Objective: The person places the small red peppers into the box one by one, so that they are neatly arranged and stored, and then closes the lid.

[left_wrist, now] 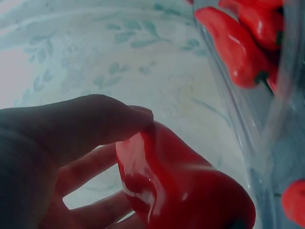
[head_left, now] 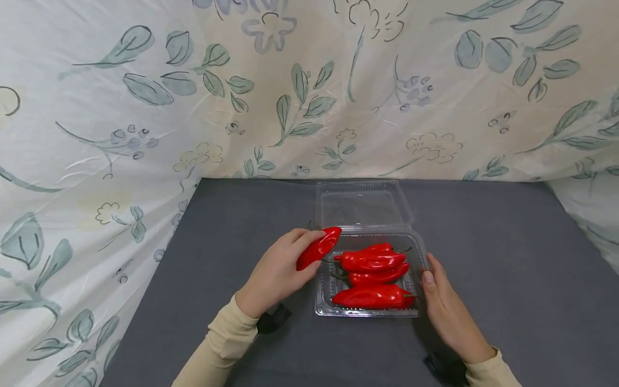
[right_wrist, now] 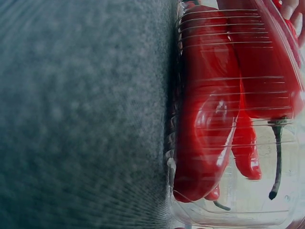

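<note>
My left hand (head_left: 280, 271) pinches a red pepper (head_left: 319, 248) between thumb and fingers, at the left rim of a clear plastic container (head_left: 369, 313). The same pepper (left_wrist: 181, 181) shows large in the left wrist view, with the thumb of my left hand (left_wrist: 71, 129) on it. Inside the container lie several red peppers, one (head_left: 372, 296) along the near side and others (head_left: 372, 260) stacked behind it. At the container's right wall rests my right hand (head_left: 450, 306), its fingers fairly straight. The right wrist view shows peppers (right_wrist: 205, 114) through the ribbed clear wall.
The container's clear lid (head_left: 362, 207) lies folded back behind it on the dark grey table (head_left: 498, 242). A cloth with leaf and flower patterns (head_left: 300, 123) hangs behind the table and along its left side. Dark objects sit at both wrists.
</note>
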Available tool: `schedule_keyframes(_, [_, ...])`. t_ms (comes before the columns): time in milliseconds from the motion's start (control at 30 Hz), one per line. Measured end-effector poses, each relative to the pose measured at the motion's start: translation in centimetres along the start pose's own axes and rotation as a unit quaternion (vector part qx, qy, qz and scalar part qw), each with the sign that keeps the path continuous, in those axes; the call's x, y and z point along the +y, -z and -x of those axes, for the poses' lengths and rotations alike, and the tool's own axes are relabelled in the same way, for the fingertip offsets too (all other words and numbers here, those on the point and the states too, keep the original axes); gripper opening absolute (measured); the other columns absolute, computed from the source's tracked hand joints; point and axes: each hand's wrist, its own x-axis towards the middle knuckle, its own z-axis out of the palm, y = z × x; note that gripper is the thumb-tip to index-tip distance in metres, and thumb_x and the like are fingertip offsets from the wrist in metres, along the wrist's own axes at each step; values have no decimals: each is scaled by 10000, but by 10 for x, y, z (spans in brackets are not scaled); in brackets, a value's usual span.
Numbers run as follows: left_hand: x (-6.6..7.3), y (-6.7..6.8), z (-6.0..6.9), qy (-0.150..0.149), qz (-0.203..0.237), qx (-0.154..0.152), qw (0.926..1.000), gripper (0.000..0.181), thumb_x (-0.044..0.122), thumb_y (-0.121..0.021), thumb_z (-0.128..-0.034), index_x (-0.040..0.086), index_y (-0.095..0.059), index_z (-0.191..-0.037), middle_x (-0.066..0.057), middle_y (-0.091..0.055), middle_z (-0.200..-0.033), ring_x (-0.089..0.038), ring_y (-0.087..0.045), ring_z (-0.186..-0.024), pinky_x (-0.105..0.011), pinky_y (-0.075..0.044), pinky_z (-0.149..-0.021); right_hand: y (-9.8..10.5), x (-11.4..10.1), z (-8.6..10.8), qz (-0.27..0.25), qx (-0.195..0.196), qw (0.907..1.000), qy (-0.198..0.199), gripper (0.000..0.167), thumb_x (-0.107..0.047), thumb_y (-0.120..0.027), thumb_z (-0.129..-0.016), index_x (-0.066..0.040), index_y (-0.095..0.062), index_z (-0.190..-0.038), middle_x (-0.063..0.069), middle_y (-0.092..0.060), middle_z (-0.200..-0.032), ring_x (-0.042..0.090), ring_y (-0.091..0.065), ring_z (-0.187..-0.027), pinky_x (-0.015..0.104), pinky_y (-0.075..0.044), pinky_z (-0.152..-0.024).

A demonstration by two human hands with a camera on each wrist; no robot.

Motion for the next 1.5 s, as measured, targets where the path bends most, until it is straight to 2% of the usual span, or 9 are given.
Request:
schedule_keyframes(167, [8, -4, -9, -690, -99, -245, 9973, 534, 200, -758, -790, 183, -572, -1291, -22, -609, -1186, -129, -587, -983, -238, -540, -756, 0, 1, 0, 14, -7, 10000, -30, 596, -346, -284, -1047, -68, -84, -1534, 313, -300, -1470, 507, -385, -1283, 685, -283, -995])
schedule_keyframes(300, [12, -11, -19, -1272, -61, -545, 9904, 498, 191, -726, -811, 183, -575, -1285, -6, -603, -1188, -107, -590, -986, -216, -521, -792, 0, 2, 0, 19, -5, 10000, -35, 601, -349, -289, -1045, -64, -83, -1534, 311, -279, -1481, 510, -366, -1294, 687, -275, -1000])
schedule_keyframes(400, [14, -18, -27, -1531, 31, -740, 9854, 480, 176, -707, -821, 171, -578, -1283, -1, -604, -1182, -99, -592, -987, -204, -509, -817, 1, 3, 0, 15, 5, 10000, -46, 607, -357, -287, -1045, -65, -80, -1534, 311, -270, -1486, 513, -347, -1306, 691, -265, -1002])
schedule_keyframes(767, [30, -44, -40, -1898, 25, -1292, 9733, 491, 221, -710, -821, 170, -568, -1288, -18, -587, -1172, -115, -587, -948, -190, -504, -817, 1, 3, 0, -3, 43, 10000, -12, 604, -366, -292, -1043, -88, -87, -1538, 312, -337, -1456, 499, -339, -1321, 687, -264, -1006])
schedule_keyframes(967, [37, -53, -42, -1934, -319, -1456, 9697, 477, 257, -714, -825, 199, -584, -1281, -13, -595, -1180, -121, -577, -982, -242, -509, -831, -1, 0, -2, 8, 8, 10000, -16, 603, -371, -299, -1039, -105, -94, -1540, 295, -342, -1462, 490, -349, -1321, 687, -274, -1004])
schedule_keyframes(1333, [46, -64, -48, -2050, -331, -1745, 9625, 494, 282, -732, -815, 199, -592, -1281, -8, -595, -1228, -118, -571, -1029, -234, -512, -838, 0, -1, 0, -21, 10, 10000, -47, 601, -367, -299, -1040, -107, -90, -1540, 287, -319, -1473, 486, -344, -1327, 691, -270, -1008])
schedule_keyframes(1500, [47, -70, -48, -2108, -300, -1757, 9611, 472, 271, -719, -833, 197, -592, -1282, -7, -600, -1246, -124, -562, -1082, -242, -502, -874, 0, 0, 1, 3, -22, 9999, -155, 604, -382, -280, -1040, -109, -78, -1541, 297, -338, -1459, 493, -383, -1301, 696, -282, -997])
